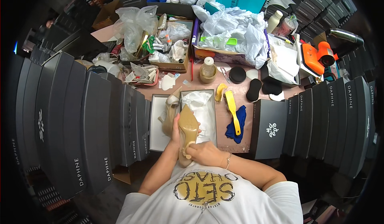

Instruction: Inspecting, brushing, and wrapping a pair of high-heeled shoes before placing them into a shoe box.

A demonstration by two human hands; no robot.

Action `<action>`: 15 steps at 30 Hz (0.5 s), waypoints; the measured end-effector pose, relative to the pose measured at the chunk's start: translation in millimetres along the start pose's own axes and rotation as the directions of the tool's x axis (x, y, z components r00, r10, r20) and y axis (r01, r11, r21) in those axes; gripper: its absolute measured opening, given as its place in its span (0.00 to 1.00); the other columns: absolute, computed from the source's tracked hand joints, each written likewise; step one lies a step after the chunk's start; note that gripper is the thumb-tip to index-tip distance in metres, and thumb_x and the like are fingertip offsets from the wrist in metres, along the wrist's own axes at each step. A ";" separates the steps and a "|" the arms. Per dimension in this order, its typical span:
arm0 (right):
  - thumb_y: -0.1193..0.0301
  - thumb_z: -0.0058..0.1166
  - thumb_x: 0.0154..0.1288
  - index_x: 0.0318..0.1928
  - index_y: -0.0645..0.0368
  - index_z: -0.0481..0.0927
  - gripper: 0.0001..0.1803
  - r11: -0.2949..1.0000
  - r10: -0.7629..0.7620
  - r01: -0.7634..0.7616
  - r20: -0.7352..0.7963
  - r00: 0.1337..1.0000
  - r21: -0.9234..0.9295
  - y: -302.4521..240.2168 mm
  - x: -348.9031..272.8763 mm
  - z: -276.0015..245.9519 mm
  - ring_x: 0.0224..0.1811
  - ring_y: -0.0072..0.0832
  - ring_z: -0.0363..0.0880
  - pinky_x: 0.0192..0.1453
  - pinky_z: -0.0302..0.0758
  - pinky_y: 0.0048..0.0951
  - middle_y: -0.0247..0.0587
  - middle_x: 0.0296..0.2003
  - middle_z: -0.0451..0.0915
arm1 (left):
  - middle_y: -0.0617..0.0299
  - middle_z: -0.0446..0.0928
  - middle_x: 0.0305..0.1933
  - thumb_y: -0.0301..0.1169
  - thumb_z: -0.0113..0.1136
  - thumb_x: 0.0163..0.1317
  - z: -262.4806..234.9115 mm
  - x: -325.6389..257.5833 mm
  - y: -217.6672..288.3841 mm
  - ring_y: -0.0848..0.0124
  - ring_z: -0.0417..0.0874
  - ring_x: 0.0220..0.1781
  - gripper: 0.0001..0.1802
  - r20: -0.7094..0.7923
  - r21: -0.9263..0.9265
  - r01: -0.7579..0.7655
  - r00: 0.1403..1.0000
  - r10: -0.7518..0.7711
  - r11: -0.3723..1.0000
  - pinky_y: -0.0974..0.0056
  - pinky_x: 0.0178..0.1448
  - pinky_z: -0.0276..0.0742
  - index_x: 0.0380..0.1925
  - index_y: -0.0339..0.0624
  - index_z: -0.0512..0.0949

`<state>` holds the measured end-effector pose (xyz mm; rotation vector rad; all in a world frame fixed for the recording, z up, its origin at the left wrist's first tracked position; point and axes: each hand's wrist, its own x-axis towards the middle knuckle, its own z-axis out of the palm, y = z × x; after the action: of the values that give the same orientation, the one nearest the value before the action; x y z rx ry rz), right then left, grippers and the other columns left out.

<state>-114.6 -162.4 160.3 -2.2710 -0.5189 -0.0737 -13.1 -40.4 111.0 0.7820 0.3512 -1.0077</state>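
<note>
A beige high-heeled shoe [188, 125] is held in front of my chest, its pointed sole facing up. My left hand [176, 133] wraps around it from the left, with fingertips showing on its right side. Closed fingers of my right hand [206, 153] press at its heel end; whether they also pinch something small is hidden. Beyond my left hand, a second beige shoe [168, 122] lies on its side over an open grey shoebox. White tissue paper [197, 101] fills the tray [214, 116] of the box, and its lid [154, 143] lies to the left.
A yellow brush [232, 111] rests on a blue cloth [241, 125], beside a yellow sponge piece [220, 92]. Behind stand a jar [208, 71], black pads [253, 90] and cluttered boxes [232, 58]. Stacked dark shoeboxes [100, 132] wall both sides; one [269, 129] stands near my right.
</note>
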 end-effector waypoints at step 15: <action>0.71 0.53 0.54 0.35 0.52 0.71 0.08 0.989 0.007 0.000 0.045 0.999 -0.149 15.2 13.9 -25.5 0.24 0.32 0.80 0.24 0.75 0.34 0.34 0.28 0.75 | 0.50 0.78 0.40 0.65 0.36 0.64 6.3 4.0 -14.9 0.63 0.82 0.40 0.41 0.059 -0.027 0.046 0.997 -0.044 0.999 0.58 0.45 0.81 0.63 0.42 0.62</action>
<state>-93.1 -185.2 170.2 -2.4247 -0.5489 -0.0610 -24.3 -51.9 106.6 0.7200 0.3338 -1.0636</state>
